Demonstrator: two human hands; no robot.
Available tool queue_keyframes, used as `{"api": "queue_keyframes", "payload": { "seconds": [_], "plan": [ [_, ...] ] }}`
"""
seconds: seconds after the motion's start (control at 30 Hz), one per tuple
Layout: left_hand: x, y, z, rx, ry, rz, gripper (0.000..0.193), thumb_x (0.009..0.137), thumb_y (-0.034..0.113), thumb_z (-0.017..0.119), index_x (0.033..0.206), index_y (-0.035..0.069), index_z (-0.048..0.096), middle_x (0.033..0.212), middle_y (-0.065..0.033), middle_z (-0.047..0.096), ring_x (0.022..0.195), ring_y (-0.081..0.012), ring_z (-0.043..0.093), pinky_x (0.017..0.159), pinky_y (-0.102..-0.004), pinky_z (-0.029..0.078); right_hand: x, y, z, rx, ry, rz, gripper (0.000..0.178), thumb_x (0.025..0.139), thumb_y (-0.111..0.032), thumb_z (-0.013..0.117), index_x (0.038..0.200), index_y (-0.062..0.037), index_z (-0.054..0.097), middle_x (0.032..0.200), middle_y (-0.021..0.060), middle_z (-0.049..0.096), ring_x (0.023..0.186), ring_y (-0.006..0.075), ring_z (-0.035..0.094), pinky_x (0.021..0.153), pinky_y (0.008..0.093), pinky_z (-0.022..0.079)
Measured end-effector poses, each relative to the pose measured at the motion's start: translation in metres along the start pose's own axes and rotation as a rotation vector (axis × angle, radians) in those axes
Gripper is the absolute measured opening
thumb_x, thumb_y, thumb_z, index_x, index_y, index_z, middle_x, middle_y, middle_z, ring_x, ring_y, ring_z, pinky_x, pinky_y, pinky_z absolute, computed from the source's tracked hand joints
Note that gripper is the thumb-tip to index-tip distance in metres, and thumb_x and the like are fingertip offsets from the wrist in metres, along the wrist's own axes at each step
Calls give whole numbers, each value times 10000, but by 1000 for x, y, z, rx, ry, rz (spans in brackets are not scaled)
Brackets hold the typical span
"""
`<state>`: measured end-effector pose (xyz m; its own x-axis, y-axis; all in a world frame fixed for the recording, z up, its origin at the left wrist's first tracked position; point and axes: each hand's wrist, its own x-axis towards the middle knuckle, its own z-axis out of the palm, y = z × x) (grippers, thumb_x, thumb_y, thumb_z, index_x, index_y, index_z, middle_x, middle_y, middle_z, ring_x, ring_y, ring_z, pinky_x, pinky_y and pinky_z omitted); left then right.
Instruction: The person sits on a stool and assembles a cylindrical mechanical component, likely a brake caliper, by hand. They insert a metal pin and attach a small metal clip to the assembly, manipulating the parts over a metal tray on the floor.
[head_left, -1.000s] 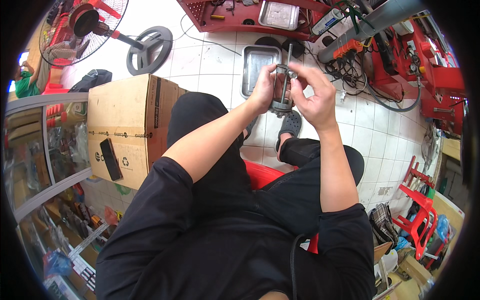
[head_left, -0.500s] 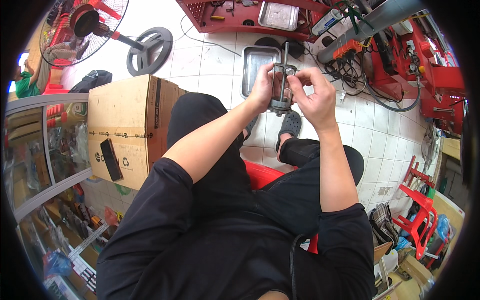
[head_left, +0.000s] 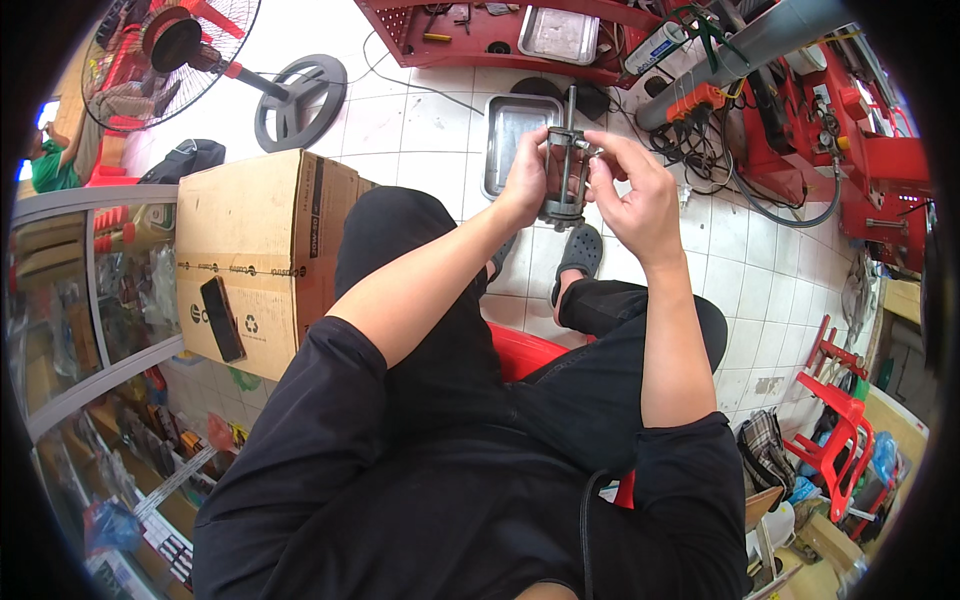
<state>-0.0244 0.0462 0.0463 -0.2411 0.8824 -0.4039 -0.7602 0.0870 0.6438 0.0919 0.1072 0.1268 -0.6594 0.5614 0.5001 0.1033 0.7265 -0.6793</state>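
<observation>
In front of my knees I hold up a dark metal assembly [head_left: 566, 207], built of long rods between an upper plate and a round lower end, with one rod standing up past the top. My left hand [head_left: 525, 180] is wrapped round its left side. My right hand [head_left: 640, 195] is at its upper right side, with thumb and index finger closing on a small shiny metal fitting [head_left: 594, 150] that sticks out there. Exactly how that fitting joins the assembly is too small to make out. Beneath and behind lies a shallow metal tray [head_left: 491, 150] on the tiled floor.
A cardboard box [head_left: 240, 235] with a black phone [head_left: 222, 318] on it stands at my left, beside a glass cabinet [head_left: 50, 300]. Ahead are a fan's base [head_left: 300, 100] and a red workbench [head_left: 400, 40]. Cables and a hose [head_left: 780, 218] lie at the right, near a red stool [head_left: 838, 430].
My right thumb and index finger have shifted slightly right, and more of the small shiny fitting shows between them and the assembly. My left hand keeps its hold almost unmoved.
</observation>
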Motion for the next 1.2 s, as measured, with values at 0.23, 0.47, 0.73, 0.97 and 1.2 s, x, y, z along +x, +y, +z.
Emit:
{"api": "queue_keyframes", "payload": {
  "seconds": [0.23, 0.47, 0.73, 0.97, 1.2],
  "plan": [
    [-2, 1, -2, 16, -52, -25, 655, 869, 545, 210, 963, 12, 579, 808, -129, 630, 640, -274, 641, 624, -363, 513, -3, 2, -4, 0, -34, 160, 218, 785, -222, 690, 733, -57, 558, 563, 48, 567, 487, 186, 566, 476, 280, 428],
    [-2, 2, -4, 24, -66, -49, 649, 871, 544, 209, 954, 17, 579, 803, -130, 634, 634, -271, 639, 630, -366, 513, -5, 2, -8, -205, -103, 122, 190, 758, -212, 705, 788, -63, 591, 547, 44, 551, 449, 190, 525, 468, 284, 420],
    [-1, 1, -3, 40, -36, -30, 656, 870, 546, 212, 966, 13, 582, 820, -127, 638, 649, -264, 641, 633, -363, 514, -3, 2, -3, -179, -46, 38, 178, 754, -200, 697, 850, -79, 609, 587, 57, 576, 462, 194, 540, 468, 296, 420],
    [-1, 0, -4, 71, -39, -14, 667, 868, 554, 212, 983, 18, 592, 825, -116, 637, 664, -257, 641, 628, -354, 507, -2, -1, -3, -121, -55, 89, 152, 776, -215, 675, 849, -93, 621, 622, 71, 605, 478, 194, 561, 457, 304, 418],
    [-2, 1, -4, 73, -51, -30, 652, 870, 541, 211, 978, 26, 597, 823, -113, 639, 645, -252, 633, 628, -346, 504, 0, -8, -9, -243, -81, 147, 169, 786, -237, 667, 859, -95, 613, 669, 91, 629, 491, 212, 577, 446, 316, 416]
  ]
}}
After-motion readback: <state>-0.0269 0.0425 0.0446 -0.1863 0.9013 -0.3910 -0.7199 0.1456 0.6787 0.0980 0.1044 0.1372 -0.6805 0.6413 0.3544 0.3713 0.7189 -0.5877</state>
